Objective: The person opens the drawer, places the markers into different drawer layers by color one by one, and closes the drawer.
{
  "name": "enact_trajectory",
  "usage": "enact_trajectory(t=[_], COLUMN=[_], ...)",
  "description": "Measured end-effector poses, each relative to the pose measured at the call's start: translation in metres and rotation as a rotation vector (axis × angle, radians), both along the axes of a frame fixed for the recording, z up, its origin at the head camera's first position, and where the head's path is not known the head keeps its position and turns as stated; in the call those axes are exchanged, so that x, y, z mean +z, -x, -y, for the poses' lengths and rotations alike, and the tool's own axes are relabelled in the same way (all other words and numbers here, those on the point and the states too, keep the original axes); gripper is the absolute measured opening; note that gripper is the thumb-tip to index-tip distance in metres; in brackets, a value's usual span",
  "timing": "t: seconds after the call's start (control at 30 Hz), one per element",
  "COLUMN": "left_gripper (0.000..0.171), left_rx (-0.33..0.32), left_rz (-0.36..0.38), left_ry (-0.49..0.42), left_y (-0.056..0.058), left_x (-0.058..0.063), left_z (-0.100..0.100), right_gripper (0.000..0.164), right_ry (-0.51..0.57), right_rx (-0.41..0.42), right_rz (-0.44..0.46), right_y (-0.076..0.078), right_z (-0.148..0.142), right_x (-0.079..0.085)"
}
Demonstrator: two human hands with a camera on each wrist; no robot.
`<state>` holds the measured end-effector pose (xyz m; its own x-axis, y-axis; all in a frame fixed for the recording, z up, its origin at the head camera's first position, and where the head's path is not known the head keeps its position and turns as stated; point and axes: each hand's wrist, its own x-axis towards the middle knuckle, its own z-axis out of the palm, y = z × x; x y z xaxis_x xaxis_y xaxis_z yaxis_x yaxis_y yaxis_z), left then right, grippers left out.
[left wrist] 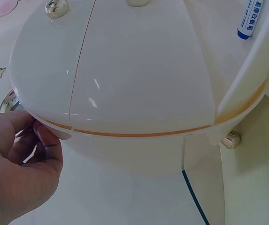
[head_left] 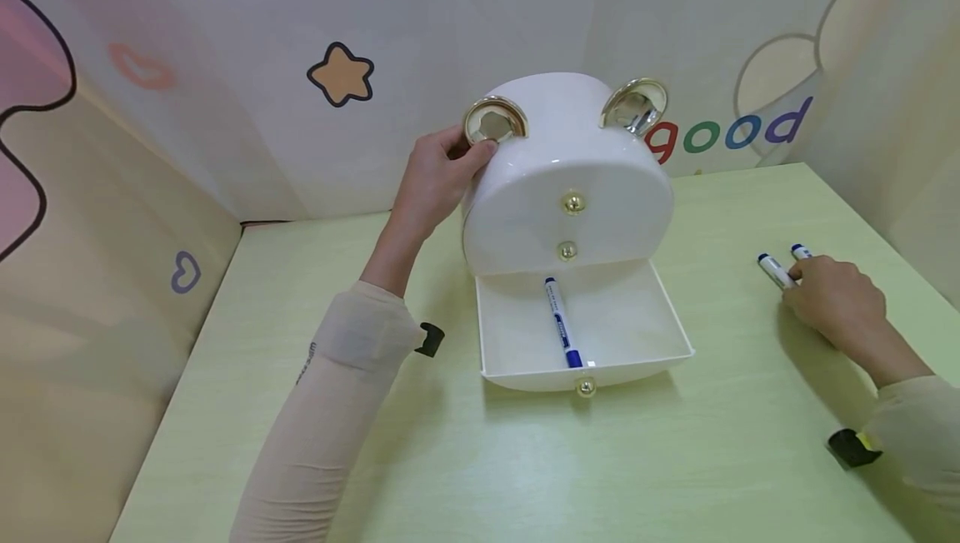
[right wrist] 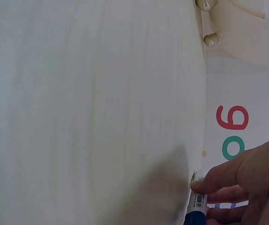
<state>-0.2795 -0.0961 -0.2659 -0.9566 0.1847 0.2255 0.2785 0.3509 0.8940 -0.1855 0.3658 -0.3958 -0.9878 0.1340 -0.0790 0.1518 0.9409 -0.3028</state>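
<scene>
A white drawer box (head_left: 567, 168) with two gold-rimmed ears stands on the table, its bottom drawer (head_left: 622, 318) pulled out. Inside that drawer lies a blue-and-white whiteboard marker (head_left: 561, 322). My left hand (head_left: 442, 172) grips the box by its left ear (head_left: 495, 120), thumb in front and fingers behind. On the table's right side, my right hand (head_left: 836, 297) pinches a whiteboard marker (right wrist: 198, 201) between thumb and fingers. Two marker ends stick out past that hand in the head view, a nearer marker (head_left: 776, 271) and a farther marker (head_left: 802, 251).
Gold knobs (head_left: 573, 203) stick out from the upper drawer fronts, and one more sits on the open drawer's front. A printed cloth (head_left: 420, 18) hangs along the back and sides of the pale green table (head_left: 465, 476).
</scene>
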Motion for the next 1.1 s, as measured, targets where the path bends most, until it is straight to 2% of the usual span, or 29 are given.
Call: enact_trajectory(t=[0.53, 1.1], left_gripper=[0.02, 0.019], left_rx=[0.002, -0.008], left_rz=[-0.002, -0.01], left_ry=[0.015, 0.007], left_y=[0.001, 0.0], left_x=[0.0, 0.0], left_z=[0.0, 0.001], right_gripper=[0.045, 0.039], right_ry=[0.019, 0.044], right_rx=[0.046, 0.09], right_rz=[0.009, -0.082], right_y=[-0.011, -0.022], right_z=[0.015, 0.048], right_x=[0.021, 0.045])
